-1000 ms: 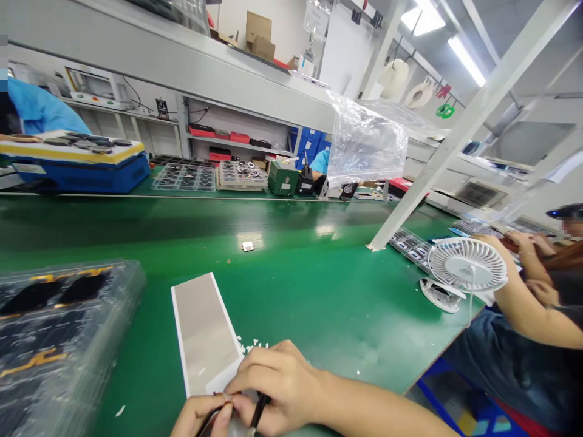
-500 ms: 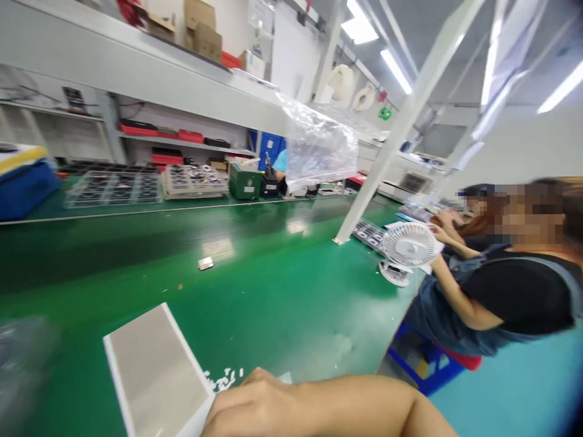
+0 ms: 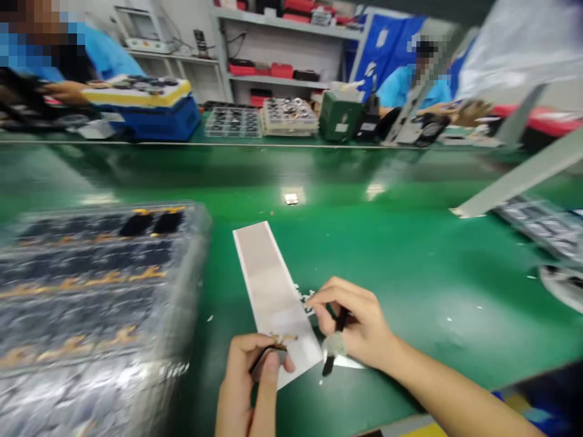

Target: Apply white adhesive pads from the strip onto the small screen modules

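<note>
My left hand [image 3: 246, 370] pinches a small, thin, dark-edged screen module [image 3: 269, 359] with an orange-gold ribbon piece at its top, held above the near end of a long pale sheet [image 3: 273, 273]. To the right, my right hand [image 3: 359, 321] is closed round a slim black tool [image 3: 328, 365] with pale wrapping; its exact kind is unclear. Thumb and forefinger of that hand come together near small white scraps [image 3: 308, 297] at the sheet's right edge. Whether they grip a scrap is too small to tell.
A clear plastic tray [image 3: 195, 267] of dark screen parts, blurred, stands at left. A small silvery piece [image 3: 291, 199] lies on the green table [image 3: 387, 243]. A slanted white post [image 3: 514, 182] rises at right. Beyond are a blue bin [image 3: 159, 121], a green box [image 3: 339, 115] and co-workers.
The view has swung left and down. Both hands now show, the left with the screen module. The tray has come into view; the co-worker and fan at right have left it.
</note>
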Available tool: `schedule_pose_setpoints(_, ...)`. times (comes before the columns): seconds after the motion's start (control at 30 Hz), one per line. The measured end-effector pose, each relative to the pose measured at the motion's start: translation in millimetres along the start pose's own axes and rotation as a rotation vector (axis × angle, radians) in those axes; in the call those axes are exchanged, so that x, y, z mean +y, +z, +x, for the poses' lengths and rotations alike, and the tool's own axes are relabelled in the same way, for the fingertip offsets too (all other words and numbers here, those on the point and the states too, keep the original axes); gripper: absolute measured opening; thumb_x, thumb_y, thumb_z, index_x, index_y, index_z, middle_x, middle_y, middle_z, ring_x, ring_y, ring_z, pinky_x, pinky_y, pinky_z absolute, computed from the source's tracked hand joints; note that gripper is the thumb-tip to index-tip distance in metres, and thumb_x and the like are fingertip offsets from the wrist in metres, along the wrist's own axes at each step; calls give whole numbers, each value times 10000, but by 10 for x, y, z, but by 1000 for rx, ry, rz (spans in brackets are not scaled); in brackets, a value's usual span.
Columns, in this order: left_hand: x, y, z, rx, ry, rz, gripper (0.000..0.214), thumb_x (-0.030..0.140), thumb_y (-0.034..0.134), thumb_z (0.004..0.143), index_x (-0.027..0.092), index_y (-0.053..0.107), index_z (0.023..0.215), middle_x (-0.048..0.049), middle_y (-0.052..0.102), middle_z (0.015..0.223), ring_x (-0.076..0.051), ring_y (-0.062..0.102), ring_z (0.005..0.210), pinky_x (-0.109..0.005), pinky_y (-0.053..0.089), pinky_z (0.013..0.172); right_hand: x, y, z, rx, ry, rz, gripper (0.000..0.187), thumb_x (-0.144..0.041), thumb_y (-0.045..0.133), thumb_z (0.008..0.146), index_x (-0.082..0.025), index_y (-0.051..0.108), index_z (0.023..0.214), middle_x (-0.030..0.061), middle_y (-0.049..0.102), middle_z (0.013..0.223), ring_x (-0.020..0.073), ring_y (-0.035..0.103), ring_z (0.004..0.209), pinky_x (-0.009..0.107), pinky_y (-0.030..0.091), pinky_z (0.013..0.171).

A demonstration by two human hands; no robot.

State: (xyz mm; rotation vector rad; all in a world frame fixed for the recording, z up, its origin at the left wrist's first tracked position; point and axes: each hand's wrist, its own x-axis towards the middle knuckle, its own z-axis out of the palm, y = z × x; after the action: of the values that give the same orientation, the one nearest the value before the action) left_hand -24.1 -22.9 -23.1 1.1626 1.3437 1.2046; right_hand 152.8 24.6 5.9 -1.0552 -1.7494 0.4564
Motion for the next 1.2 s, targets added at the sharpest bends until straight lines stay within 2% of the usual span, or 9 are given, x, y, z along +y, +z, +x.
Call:
schedule_pose_setpoints(0.13,52,31,18,9,-35,-34,306,522,519,958,219,484,956,-1,669,666,-108,496,482,-220,377,494,28,-21,22,-74,28,8,110,-115,605,866,-184,691,871,1,636,701,81,497,540,200,404,484)
schedule_pose_setpoints(0.27,107,-8,26,61,-28,-96,301,507,562,940,244,455,1042,10,652,695,-121,501,492,-223,339,460,57,-20,32,-75,36,-38,115,-136,588,875,-198,685,881,5,647,721,88,493,534,215,393,466)
schedule_pose_setpoints(0.4,119,-32,28,43,-50,-81,309,529,550,938,247,444,1006,19,643,656,-135,542,512,-230,335,463,134,-72,63,-71,155,-73,104,-149,592,865,-194,685,853,-4,622,696,80,430,497,225,343,439)
schedule_pose_setpoints(0.6,125,16,31,49,-44,-11,301,525,520,952,232,454,968,-7,656,678,-174,626,609,-247,343,473,249,-157,101,-113,299,-10,204,-149,532,874,-192,726,827,37,651,770,107,541,570,220,344,420)
schedule_pose_setpoints(0.67,135,24,33,31,-55,4,316,538,509,954,226,459,969,-18,667,702,-155,583,536,-248,327,456,226,-160,103,-75,295,-2,192,-154,541,886,-196,715,815,36,651,767,116,566,588,219,374,423)
schedule_pose_setpoints(0.8,146,12,41,-18,-89,42,308,520,486,971,212,486,971,-20,681,709,-118,462,449,-240,330,452,54,-89,48,-108,114,-1,100,-155,608,881,-218,684,865,25,657,785,120,620,638,224,483,493)
schedule_pose_setpoints(0.97,171,-18,67,-77,-43,105,270,464,498,971,208,583,998,-5,619,711,-133,481,518,-235,437,546,-81,66,-88,-144,-168,-151,168,-141,590,916,-208,642,1061,45,680,861,116,666,665,218,538,540)
schedule_pose_setpoints(1.03,182,-25,76,-110,-27,153,259,442,506,966,211,618,1000,-4,606,710,-139,498,530,-240,467,583,-62,98,-128,-147,-214,-185,215,-108,582,911,-184,624,1107,51,681,872,120,669,682,225,550,571)
schedule_pose_setpoints(1.2,177,-31,81,-170,34,240,214,390,502,968,224,628,1014,-29,694,847,-150,596,634,-226,496,660,3,111,-187,-197,-231,-264,293,-56,539,892,-160,611,1156,65,695,913,136,673,710,244,560,595)
